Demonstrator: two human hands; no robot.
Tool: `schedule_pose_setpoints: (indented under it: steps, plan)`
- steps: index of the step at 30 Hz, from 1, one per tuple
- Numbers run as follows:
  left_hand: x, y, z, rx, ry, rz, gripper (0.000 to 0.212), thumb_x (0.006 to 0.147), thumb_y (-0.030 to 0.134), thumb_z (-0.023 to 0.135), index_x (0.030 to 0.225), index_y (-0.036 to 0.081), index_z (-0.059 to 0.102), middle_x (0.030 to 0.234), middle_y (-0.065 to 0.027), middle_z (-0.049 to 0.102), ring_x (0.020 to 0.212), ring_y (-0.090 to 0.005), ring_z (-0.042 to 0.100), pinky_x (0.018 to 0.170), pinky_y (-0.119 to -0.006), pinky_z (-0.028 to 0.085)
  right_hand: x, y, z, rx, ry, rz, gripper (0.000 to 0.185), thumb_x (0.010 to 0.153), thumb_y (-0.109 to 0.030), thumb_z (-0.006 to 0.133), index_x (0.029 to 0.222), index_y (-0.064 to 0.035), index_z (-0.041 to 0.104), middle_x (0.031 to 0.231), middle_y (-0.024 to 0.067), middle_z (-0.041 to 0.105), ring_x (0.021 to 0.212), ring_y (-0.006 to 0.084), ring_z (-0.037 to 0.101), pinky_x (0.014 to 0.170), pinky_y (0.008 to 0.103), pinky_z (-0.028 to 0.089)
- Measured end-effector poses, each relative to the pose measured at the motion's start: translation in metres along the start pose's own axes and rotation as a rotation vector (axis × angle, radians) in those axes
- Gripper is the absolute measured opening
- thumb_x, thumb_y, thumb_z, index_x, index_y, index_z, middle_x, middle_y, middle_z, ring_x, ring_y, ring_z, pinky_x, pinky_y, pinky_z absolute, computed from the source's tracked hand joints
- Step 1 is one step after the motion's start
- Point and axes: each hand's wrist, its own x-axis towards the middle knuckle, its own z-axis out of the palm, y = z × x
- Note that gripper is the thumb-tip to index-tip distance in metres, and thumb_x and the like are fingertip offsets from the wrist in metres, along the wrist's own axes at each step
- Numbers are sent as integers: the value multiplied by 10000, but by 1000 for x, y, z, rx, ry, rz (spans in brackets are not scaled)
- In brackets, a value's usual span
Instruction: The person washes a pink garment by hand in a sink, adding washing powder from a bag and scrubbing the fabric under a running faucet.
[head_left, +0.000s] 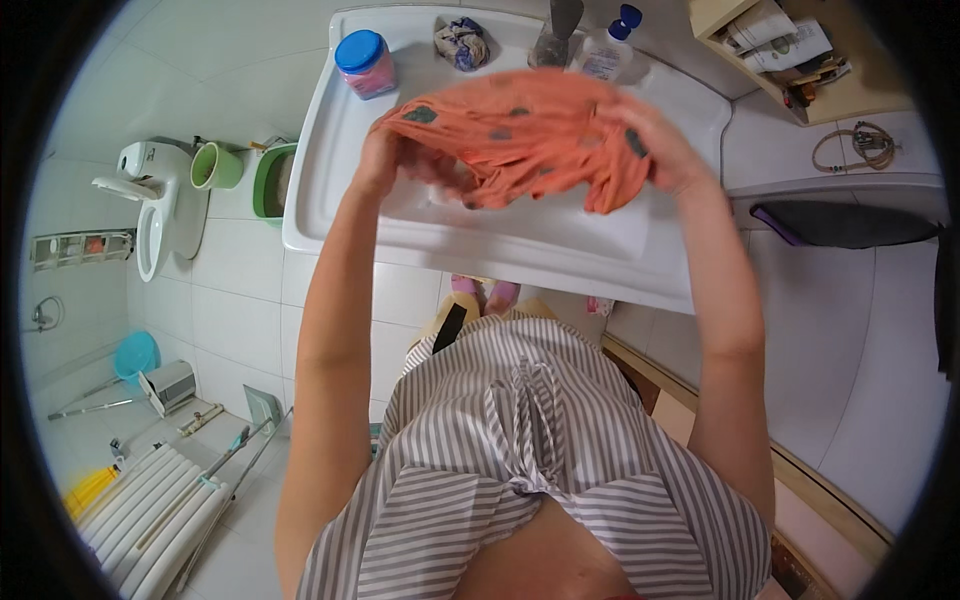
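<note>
An orange cloth (517, 105) with dark patches, probably a garment, is stretched between my two hands above the white washbasin (480, 259). My left hand (382, 161) grips its left end, and some of the fingers are hidden behind the fabric. At the other end, my right hand (664, 150) holds the bunched cloth, slightly blurred. The cloth covers much of the basin's bowl. Beyond it, on the basin's back ledge, lies a crumpled grey and blue cloth (463, 45).
A blue-lidded pink jar (365, 64) stands at the basin's back left. A dark-topped bottle (555, 45) and a blue-capped pump bottle (604, 56) are behind the cloth. At right are a wooden shelf (840, 101) and a black hanging item (847, 223). A green basin (264, 187) is left.
</note>
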Motion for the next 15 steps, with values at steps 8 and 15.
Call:
schedule_pose_setpoints:
  steps: [8, 15]
  plan:
    - [25, -31, -2, 530, 397, -59, 361, 852, 190, 328, 1023, -7, 577, 887, -148, 618, 810, -260, 585, 767, -358, 471, 75, 156, -101, 288, 311, 353, 363, 829, -239, 588, 1118, -19, 563, 949, 108, 636, 863, 233, 619, 777, 374, 492]
    - [23, -41, 52, 1703, -120, -583, 316, 841, 255, 468, 1029, 53, 623, 1076, -165, 595, 1007, -351, 557, 836, -406, 461, 125, 243, -74, -955, 702, 64, 626, 787, -359, 617, 1253, 19, 436, 1191, 197, 538, 1124, 329, 493, 925, 375, 407]
